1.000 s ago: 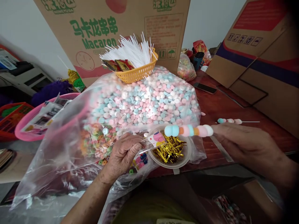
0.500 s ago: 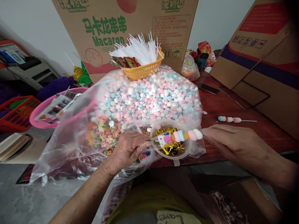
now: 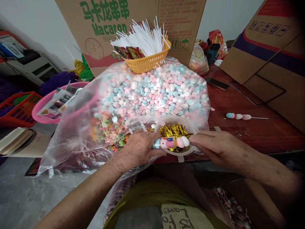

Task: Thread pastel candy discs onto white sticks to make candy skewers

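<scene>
A candy skewer (image 3: 182,142) of pastel pink, white and blue pieces lies level between my hands. A clear wrapper (image 3: 166,142) with a printed pink and blue pattern covers its left part. My left hand (image 3: 140,148) is closed around the left end, thumb above and fingers below. At the other end, the fingers of my right hand (image 3: 214,144) are pressed together against the last white candy; their exact grip is partly hidden. Directly behind the skewer stands a round plastic tub (image 3: 175,118) holding gold twist ties (image 3: 175,130).
Behind the tub lies a big clear bag of pastel candies (image 3: 154,95), topped by a yellow basket (image 3: 147,63) of white sticks. Another candy skewer (image 3: 238,116) rests on the red table (image 3: 250,136), near a phone (image 3: 218,83). A pink basket (image 3: 39,111) stands left.
My right hand has moved left, bringing the skewer deeper into the wrapper. My left hand has shifted slightly right and now grips around the blue candy end. The view has tilted slightly down.
</scene>
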`<state>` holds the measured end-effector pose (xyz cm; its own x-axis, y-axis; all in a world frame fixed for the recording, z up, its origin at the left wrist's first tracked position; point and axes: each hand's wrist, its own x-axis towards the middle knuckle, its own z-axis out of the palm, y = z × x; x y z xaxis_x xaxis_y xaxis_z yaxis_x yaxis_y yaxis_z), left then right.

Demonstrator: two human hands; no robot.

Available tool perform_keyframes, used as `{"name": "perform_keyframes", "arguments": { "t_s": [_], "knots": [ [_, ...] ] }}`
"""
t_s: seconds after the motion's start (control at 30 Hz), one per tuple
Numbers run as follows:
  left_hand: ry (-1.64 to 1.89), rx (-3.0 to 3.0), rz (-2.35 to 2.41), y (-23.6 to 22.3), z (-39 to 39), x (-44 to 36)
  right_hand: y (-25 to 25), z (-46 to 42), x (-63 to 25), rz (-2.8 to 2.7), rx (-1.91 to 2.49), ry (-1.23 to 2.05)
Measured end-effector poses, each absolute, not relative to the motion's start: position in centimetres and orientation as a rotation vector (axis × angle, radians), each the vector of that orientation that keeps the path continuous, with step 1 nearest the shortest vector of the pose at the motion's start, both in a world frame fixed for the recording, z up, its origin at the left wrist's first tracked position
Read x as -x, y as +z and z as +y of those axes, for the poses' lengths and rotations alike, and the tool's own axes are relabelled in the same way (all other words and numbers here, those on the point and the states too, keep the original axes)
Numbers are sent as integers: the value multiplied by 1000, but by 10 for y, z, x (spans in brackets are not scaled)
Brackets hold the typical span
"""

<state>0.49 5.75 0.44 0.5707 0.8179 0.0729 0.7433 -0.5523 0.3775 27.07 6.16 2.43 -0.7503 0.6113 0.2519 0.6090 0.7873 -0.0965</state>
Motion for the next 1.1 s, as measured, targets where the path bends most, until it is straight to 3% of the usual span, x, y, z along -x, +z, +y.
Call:
{"name": "perform_keyframes", "arguments": {
  "t_s": [0.13, 0.3, 0.53, 0.83, 1.1],
  "knots": [
    [196, -2088, 1234, 3, 60, -23, 26, 60, -251, -2832, 907, 14],
    [288, -1773, 1116, -8, 61, -28, 23, 70, -239, -2820, 777, -97],
    [274, -1797, 1091, 1, 60, -10, 24, 80, -257, -2829, 731, -154],
    [-266, -1218, 599, -3, 62, 2, 36, 78, -250, -2799, 614, -83],
    [142, -1543, 911, 12, 61, -2, 11, 68, -253, -2792, 669, -41]
  ]
}}
